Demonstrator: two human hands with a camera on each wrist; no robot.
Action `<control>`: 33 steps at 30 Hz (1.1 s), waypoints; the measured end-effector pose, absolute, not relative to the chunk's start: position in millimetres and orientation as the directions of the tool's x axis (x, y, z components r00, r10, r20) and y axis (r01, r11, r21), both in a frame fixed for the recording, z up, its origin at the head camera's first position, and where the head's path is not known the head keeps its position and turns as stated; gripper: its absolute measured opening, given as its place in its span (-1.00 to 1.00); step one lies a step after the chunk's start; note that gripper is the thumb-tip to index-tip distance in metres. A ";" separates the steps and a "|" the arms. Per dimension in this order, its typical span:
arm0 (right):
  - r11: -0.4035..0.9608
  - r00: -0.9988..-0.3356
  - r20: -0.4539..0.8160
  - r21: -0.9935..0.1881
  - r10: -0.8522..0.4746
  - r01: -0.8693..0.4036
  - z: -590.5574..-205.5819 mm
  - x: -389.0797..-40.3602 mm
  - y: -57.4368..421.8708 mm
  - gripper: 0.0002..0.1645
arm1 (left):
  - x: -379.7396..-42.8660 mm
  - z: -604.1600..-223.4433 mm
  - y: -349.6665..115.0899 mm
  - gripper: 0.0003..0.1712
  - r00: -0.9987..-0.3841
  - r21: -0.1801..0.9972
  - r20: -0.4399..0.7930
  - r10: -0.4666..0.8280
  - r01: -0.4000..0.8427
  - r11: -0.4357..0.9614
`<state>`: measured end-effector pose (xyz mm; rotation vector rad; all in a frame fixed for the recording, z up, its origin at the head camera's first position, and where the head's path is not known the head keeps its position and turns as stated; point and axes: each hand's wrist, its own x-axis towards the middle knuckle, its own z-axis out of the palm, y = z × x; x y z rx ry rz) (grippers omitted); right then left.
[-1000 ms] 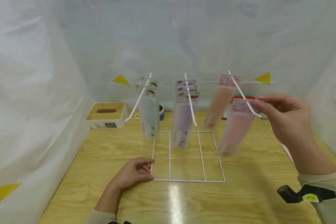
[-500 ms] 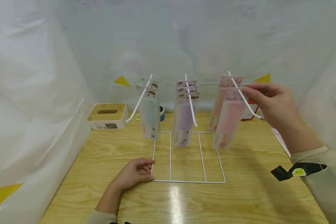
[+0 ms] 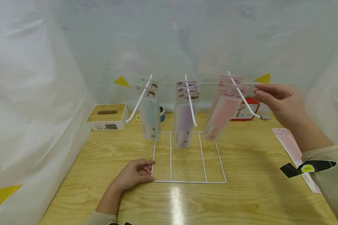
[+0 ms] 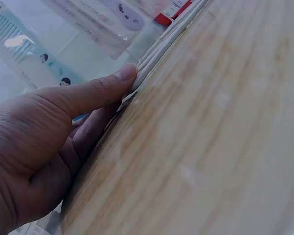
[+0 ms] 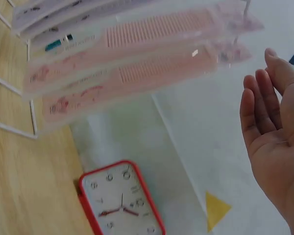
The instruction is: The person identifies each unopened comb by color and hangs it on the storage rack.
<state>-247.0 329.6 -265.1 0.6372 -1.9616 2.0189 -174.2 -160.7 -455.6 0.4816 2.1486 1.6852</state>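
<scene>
A white wire display rack [image 3: 188, 182] has its flat base on the table and several prongs jutting toward me. My left hand [image 3: 133, 174] pinches the base's front left corner; in the left wrist view the thumb [image 4: 95, 93] lies along the wire. Packaged combs hang on the prongs: green [image 3: 150, 114] at left, purple [image 3: 185, 120] in the middle, pink [image 3: 225, 109] at right. Just right of the pink combs, my right hand [image 3: 283, 104] is in the air, holding nothing. The right wrist view shows a gap between this hand [image 5: 279, 117] and the pink packs [image 5: 161, 68].
Another packaged pink comb [image 3: 288, 145] lies on the table at right, partly under the right forearm. Behind the rack stand a red-framed clock [image 3: 245, 109], a tissue box [image 3: 108, 116] and a blue roll [image 3: 162, 115]. White sheeting [image 3: 169, 37] encloses the back and sides.
The right hand slid a pink comb pack back along the right prong, then let go and drew slightly right. That pack now hangs close to the other pink one. The left hand stayed put.
</scene>
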 end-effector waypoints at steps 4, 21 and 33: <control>0.205 -0.918 0.383 -0.895 -0.104 -0.397 -288.2 -258.2 361.3 -0.66 | -174.3 -456.6 -162.3 -0.27 -0.882 0.960 -0.058 0.467 0.080 0.270; 0.607 -0.961 0.216 -0.745 -0.175 -0.278 -392.8 -280.4 473.0 -0.62 | -174.5 -458.6 -161.7 -0.26 -0.888 0.964 -0.060 0.455 0.067 0.257; 0.768 -0.995 0.089 -0.640 0.039 -0.027 -431.7 -263.0 507.5 -0.28 | -175.1 -455.8 -158.6 -0.26 -0.888 0.966 -0.059 0.457 0.064 0.249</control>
